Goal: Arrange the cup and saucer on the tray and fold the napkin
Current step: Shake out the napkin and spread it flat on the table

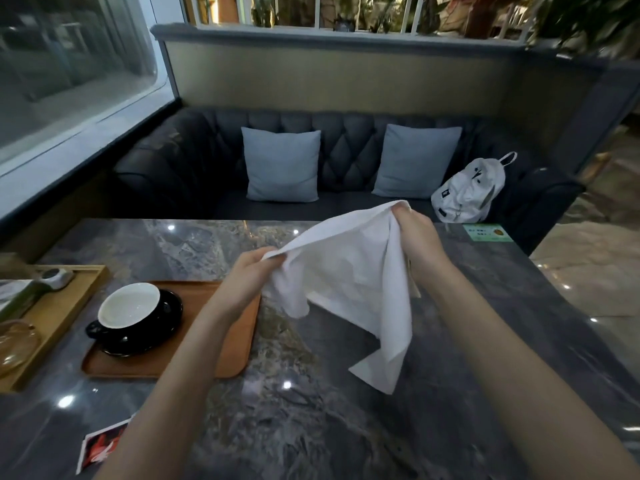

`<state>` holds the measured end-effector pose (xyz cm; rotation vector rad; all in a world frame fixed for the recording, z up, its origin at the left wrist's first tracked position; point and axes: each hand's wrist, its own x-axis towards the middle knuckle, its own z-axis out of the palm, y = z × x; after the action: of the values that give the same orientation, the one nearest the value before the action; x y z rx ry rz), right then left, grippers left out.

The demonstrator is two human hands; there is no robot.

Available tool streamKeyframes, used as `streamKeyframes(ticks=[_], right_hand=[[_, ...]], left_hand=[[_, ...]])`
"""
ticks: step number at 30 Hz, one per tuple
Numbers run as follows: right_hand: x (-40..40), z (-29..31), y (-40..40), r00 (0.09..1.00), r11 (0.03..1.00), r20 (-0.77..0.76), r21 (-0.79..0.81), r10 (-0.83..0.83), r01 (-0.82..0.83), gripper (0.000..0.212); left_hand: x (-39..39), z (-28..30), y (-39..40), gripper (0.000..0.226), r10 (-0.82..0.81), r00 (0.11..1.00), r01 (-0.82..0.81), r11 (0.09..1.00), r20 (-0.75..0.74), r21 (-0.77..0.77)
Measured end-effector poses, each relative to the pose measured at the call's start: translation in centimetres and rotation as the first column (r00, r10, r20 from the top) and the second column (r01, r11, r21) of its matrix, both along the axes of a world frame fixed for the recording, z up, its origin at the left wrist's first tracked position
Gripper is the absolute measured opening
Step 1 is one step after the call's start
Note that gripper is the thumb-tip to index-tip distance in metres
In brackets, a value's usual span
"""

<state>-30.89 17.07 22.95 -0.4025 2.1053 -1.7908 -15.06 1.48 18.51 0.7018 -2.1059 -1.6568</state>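
A white cloth napkin (360, 282) hangs in the air above the grey marble table (311, 427), unfolded and creased. My left hand (251, 271) pinches one upper corner of it, and my right hand (415, 237) pinches the other corner, higher and farther away. The napkin's lower corner droops close to the tabletop. On the left, a black cup with a white inside (130, 306) stands on a black saucer (156, 336). Both sit on a brown tray (221, 362), its handle pointing toward the left.
A lighter wooden tray (52, 327) with a few small items lies at the table's left edge. A red-and-white card (100, 448) lies near the front left. Beyond the table, a dark sofa holds two blue cushions (282, 164) and a white backpack (471, 192).
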Motion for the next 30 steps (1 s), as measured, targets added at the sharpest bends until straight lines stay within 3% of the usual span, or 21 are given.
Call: streamKeyframes(ticks=[4, 7, 9, 11, 12, 15, 16, 18, 20, 23, 27, 30], right_hand=[[-0.4, 0.3, 0.3, 0.986, 0.985, -0.109, 0.127, 0.129, -0.115, 0.04], [-1.1, 0.9, 0.8, 0.951, 0.93, 0.015, 0.208, 0.308, -0.304, 0.03], [-1.3, 1.3, 1.2, 0.933, 0.914, 0.115, 0.193, 0.34, -0.357, 0.036], [-1.3, 1.6, 1.7, 0.917, 0.925, 0.212, 0.102, 0.339, -0.365, 0.026], [-1.3, 1.5, 1.9, 0.894, 0.93, 0.278, 0.002, 0.352, -0.367, 0.031], [-0.9, 0.7, 2.0, 0.751, 0.879, 0.461, -0.309, 0.473, -0.364, 0.029], [-0.7, 0.1, 1.8, 0.716, 0.868, 0.499, -0.356, 0.489, -0.345, 0.027], [-0.7, -1.8, 1.8, 0.672, 0.887, 0.583, -0.364, 0.456, -0.285, 0.026], [-1.2, -4.5, 1.9, 0.686, 0.924, 0.619, -0.281, 0.382, -0.261, 0.017], [-3.0, -8.7, 2.1, 0.783, 0.965, 0.583, -0.009, 0.217, -0.261, 0.009], [-4.0, -12.1, 2.3, 0.943, 0.924, 0.331, 0.344, 0.047, -0.167, 0.023], [-4.4, -13.6, 1.8, 0.987, 0.909, 0.142, 0.396, 0.079, -0.13, 0.038]], left_hand=[[-0.5, 4.0, 0.5, 0.023, -0.073, 0.996, 0.08, 0.985, -0.053, 0.15], [-0.5, 6.5, 1.0, 0.039, -0.138, 0.988, 0.15, 0.963, -0.07, 0.224], [-0.6, 7.6, 1.3, 0.039, -0.186, 0.979, 0.203, 0.931, -0.085, 0.305], [-0.7, 8.0, 1.5, 0.034, -0.201, 0.974, 0.227, 0.893, -0.105, 0.39], [-0.9, 7.8, 1.4, 0.038, -0.187, 0.975, 0.222, 0.864, -0.12, 0.451], [-1.2, 6.4, 1.3, 0.04, -0.086, 0.983, 0.167, 0.785, -0.162, 0.596], [-1.3, 5.6, 1.1, 0.031, -0.045, 0.992, 0.107, 0.807, -0.12, 0.581], [-1.4, 3.1, -0.1, 0.025, -0.003, 0.997, -0.029, 0.913, 0.08, 0.407], [-1.0, 0.1, -1.2, 0.017, -0.074, 0.966, -0.006, 0.951, 0.249, 0.308], [-0.5, -4.7, -2.6, 0.011, -0.1, 0.924, 0.01, 0.971, 0.369, 0.238], [-1.6, -8.4, -3.3, 0.026, 0.064, 0.883, -0.02, 0.995, 0.465, -0.098], [-2.9, -9.8, -3.9, 0.015, 0.165, 0.887, -0.061, 0.968, 0.432, -0.244]])
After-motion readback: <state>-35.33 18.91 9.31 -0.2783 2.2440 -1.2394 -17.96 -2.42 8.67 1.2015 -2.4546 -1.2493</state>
